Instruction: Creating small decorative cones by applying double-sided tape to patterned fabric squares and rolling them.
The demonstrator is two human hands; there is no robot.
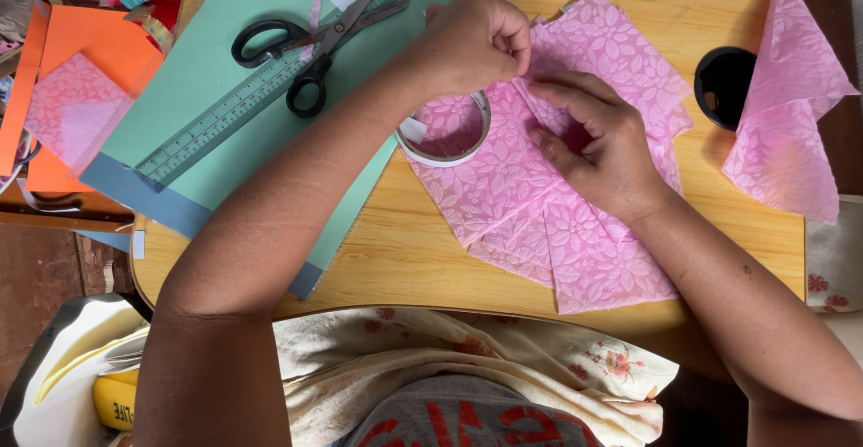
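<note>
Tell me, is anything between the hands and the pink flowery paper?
No, nothing visible. The left hand pinches the pink flowery paper at its top edge, and the right hand presses flat on it. The tape roll lies beside the left hand, partly on the paper, not under the fingers.

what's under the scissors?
The scissors lie across a green ruler, on green paper. Blue paper shows beneath its edge. Anything further down is covered.
</note>
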